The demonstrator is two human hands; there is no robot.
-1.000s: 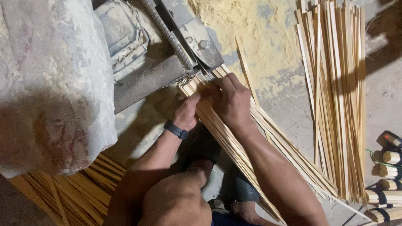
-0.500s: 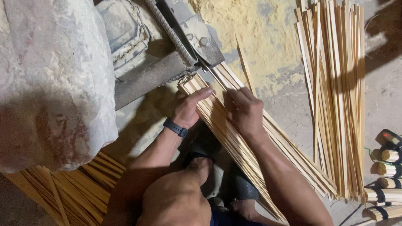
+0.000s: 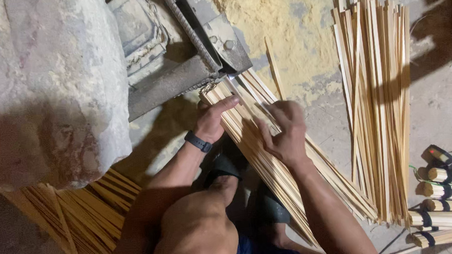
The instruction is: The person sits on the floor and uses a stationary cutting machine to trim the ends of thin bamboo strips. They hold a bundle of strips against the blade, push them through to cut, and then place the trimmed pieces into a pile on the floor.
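Item: sheaf of thin pale bamboo strips [image 3: 270, 166], lying slantwise across the person's lap and the floor, its upper end butted against the metal machine [image 3: 190, 56] near the bolted plate.

Left hand [image 3: 212, 120]: laid flat on the upper left edge of the sheaf, fingers [image 3: 227, 103] straight and pressed together, pointing toward the machine; a dark watch band [image 3: 198, 142] on the wrist.

Right hand [image 3: 284, 131]: resting on top of the sheaf a little lower down, fingers [image 3: 268, 135] loosely spread and curled over the strips; whether they pinch a single strip cannot be told from this angle.

Step in hand, as judged: squaring up the strip ends at the mouth of the machine. The next move calls for an even, flat grip so the strips stay level and none fan out sideways.

Also present: a second pile of loose strips [image 3: 379, 107] on the floor to the right, well apart; tied bundles [image 3: 450, 197] at the lower right; sawdust [image 3: 287, 24] on the floor; a large rough stone block [image 3: 45, 85] on the left; more strips [image 3: 85, 214] beneath it.
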